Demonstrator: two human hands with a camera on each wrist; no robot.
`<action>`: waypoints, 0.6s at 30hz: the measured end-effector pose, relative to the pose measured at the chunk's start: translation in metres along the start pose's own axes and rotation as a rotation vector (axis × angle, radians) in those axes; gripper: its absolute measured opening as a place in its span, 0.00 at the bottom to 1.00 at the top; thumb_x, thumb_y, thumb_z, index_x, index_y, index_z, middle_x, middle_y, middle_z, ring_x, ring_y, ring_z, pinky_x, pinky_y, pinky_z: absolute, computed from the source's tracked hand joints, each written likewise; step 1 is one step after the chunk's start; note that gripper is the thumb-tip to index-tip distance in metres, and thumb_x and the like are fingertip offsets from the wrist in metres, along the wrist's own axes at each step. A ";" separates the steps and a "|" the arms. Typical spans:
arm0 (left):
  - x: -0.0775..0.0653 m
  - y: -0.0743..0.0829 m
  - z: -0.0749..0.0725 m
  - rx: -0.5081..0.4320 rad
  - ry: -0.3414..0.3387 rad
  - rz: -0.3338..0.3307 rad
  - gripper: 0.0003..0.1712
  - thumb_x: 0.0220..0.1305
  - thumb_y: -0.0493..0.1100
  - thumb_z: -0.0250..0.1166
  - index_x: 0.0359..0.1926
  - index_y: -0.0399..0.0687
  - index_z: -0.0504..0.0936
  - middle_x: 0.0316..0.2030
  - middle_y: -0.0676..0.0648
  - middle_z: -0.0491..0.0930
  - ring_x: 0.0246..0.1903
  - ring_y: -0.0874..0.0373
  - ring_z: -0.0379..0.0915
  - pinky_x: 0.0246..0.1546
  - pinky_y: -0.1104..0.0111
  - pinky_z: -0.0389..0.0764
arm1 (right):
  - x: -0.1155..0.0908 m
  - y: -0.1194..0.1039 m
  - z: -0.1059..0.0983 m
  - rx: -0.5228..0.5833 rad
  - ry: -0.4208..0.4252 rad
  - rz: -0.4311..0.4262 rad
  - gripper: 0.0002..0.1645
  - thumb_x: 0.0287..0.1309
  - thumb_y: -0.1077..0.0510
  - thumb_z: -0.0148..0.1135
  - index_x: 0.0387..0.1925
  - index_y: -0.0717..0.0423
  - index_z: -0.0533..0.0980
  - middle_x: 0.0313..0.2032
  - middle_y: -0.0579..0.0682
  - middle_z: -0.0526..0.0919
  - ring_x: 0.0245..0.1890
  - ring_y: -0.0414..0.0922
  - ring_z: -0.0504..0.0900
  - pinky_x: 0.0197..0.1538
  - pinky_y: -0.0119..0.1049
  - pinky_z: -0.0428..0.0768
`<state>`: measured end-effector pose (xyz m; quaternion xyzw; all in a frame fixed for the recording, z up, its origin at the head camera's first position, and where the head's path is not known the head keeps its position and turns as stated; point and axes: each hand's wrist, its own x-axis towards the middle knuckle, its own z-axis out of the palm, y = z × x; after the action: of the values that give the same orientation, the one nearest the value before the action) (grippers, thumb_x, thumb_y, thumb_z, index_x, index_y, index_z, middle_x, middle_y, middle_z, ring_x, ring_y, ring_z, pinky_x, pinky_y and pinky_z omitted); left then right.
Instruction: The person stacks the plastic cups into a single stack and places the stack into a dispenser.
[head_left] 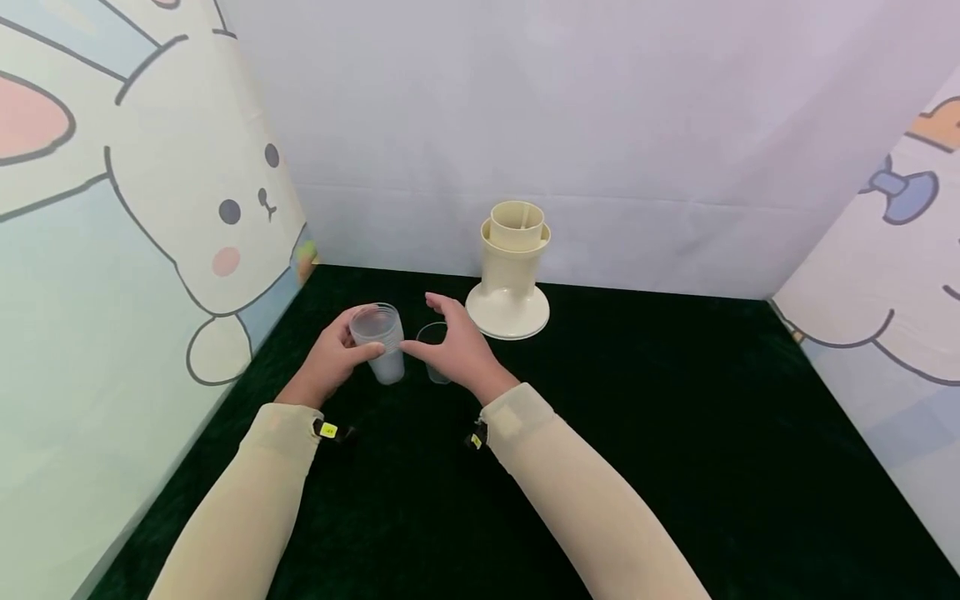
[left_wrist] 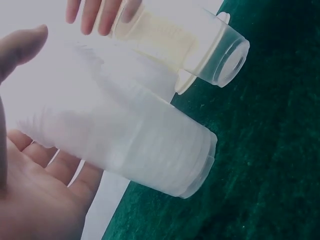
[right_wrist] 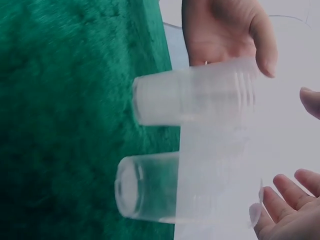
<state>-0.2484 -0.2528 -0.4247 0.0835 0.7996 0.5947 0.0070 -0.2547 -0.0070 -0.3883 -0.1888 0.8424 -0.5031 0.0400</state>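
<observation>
My left hand [head_left: 330, 354] grips a stack of nested clear plastic cups [left_wrist: 145, 135], thumb on the near side and fingers round the far side. The stack is upright, its open rims facing up in the head view. Just right of it, a single clear plastic cup [right_wrist: 150, 187] stands upright, partly hidden behind my right hand [head_left: 461, 350] in the head view. The right fingers [right_wrist: 287, 192] are spread beside this cup's rim, with the thumb held well apart from them and pointing toward the stack.
Behind the hands stands a cream plastic holder [head_left: 512, 275] with a round base and a tube in its top. Dark green cloth [head_left: 675, 417] covers the table. A white curtain [head_left: 600, 108] hangs behind, and cartoon-printed panels [head_left: 165, 208] line both sides.
</observation>
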 end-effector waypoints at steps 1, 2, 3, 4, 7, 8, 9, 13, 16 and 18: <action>0.000 0.000 0.000 0.004 0.001 0.001 0.43 0.68 0.50 0.72 0.77 0.49 0.61 0.69 0.42 0.66 0.66 0.43 0.64 0.70 0.42 0.61 | -0.002 0.002 -0.001 0.004 0.003 0.007 0.53 0.59 0.37 0.74 0.79 0.43 0.59 0.75 0.43 0.64 0.73 0.43 0.63 0.72 0.49 0.65; 0.000 0.000 0.000 0.005 0.001 0.000 0.43 0.68 0.50 0.72 0.76 0.49 0.61 0.69 0.42 0.66 0.66 0.43 0.64 0.70 0.42 0.61 | -0.004 0.004 -0.002 0.010 0.006 0.012 0.53 0.59 0.37 0.74 0.79 0.42 0.59 0.75 0.43 0.63 0.74 0.43 0.62 0.72 0.49 0.64; 0.000 -0.001 0.000 0.010 0.003 0.000 0.43 0.68 0.50 0.72 0.77 0.49 0.61 0.69 0.42 0.66 0.66 0.43 0.64 0.70 0.42 0.61 | -0.005 0.005 -0.002 0.017 0.007 0.018 0.54 0.58 0.37 0.74 0.79 0.42 0.58 0.75 0.43 0.63 0.74 0.43 0.61 0.72 0.49 0.64; 0.000 -0.001 0.000 0.014 0.004 0.000 0.43 0.67 0.50 0.72 0.77 0.49 0.61 0.69 0.42 0.66 0.66 0.43 0.64 0.70 0.42 0.61 | -0.006 0.007 -0.002 0.023 0.008 0.022 0.54 0.58 0.36 0.74 0.79 0.42 0.58 0.76 0.43 0.62 0.74 0.43 0.61 0.72 0.49 0.64; 0.000 -0.001 -0.001 0.021 0.007 -0.002 0.44 0.67 0.51 0.72 0.77 0.50 0.61 0.70 0.42 0.66 0.67 0.44 0.64 0.70 0.42 0.61 | -0.008 0.011 -0.002 0.039 0.014 0.025 0.54 0.58 0.36 0.74 0.79 0.41 0.58 0.76 0.44 0.62 0.75 0.45 0.61 0.72 0.52 0.64; 0.000 -0.002 -0.001 0.021 0.006 -0.004 0.44 0.67 0.52 0.72 0.77 0.50 0.62 0.69 0.42 0.66 0.67 0.44 0.64 0.70 0.42 0.61 | -0.008 0.012 -0.002 0.043 0.017 0.030 0.54 0.58 0.37 0.74 0.79 0.41 0.58 0.76 0.44 0.61 0.75 0.46 0.61 0.72 0.53 0.65; 0.000 -0.002 -0.001 0.021 0.006 -0.004 0.44 0.67 0.52 0.72 0.77 0.50 0.62 0.69 0.42 0.66 0.66 0.44 0.64 0.70 0.42 0.61 | -0.008 0.013 -0.001 0.045 0.021 0.036 0.54 0.58 0.37 0.74 0.79 0.41 0.58 0.76 0.44 0.62 0.74 0.46 0.61 0.71 0.53 0.65; -0.001 -0.002 -0.001 0.019 0.005 -0.001 0.43 0.68 0.52 0.72 0.77 0.50 0.62 0.69 0.42 0.66 0.66 0.43 0.64 0.70 0.41 0.61 | -0.009 0.018 -0.001 0.064 0.037 0.057 0.55 0.56 0.36 0.75 0.78 0.40 0.58 0.76 0.45 0.62 0.74 0.47 0.62 0.71 0.54 0.66; -0.001 -0.001 0.000 0.015 0.004 -0.002 0.42 0.68 0.51 0.71 0.76 0.50 0.62 0.69 0.42 0.67 0.66 0.43 0.64 0.70 0.42 0.61 | -0.010 0.024 -0.001 0.082 0.044 0.082 0.56 0.55 0.36 0.77 0.78 0.40 0.58 0.75 0.44 0.62 0.74 0.47 0.63 0.70 0.53 0.67; -0.001 0.000 0.001 0.010 0.005 -0.005 0.41 0.68 0.50 0.71 0.76 0.50 0.62 0.69 0.43 0.67 0.66 0.44 0.64 0.70 0.43 0.61 | -0.011 0.028 -0.001 0.093 0.044 0.098 0.57 0.54 0.36 0.77 0.78 0.41 0.58 0.75 0.45 0.63 0.73 0.46 0.63 0.70 0.52 0.67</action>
<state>-0.2470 -0.2521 -0.4248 0.0803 0.8028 0.5908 0.0061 -0.2521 0.0095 -0.4132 -0.1343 0.8271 -0.5430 0.0550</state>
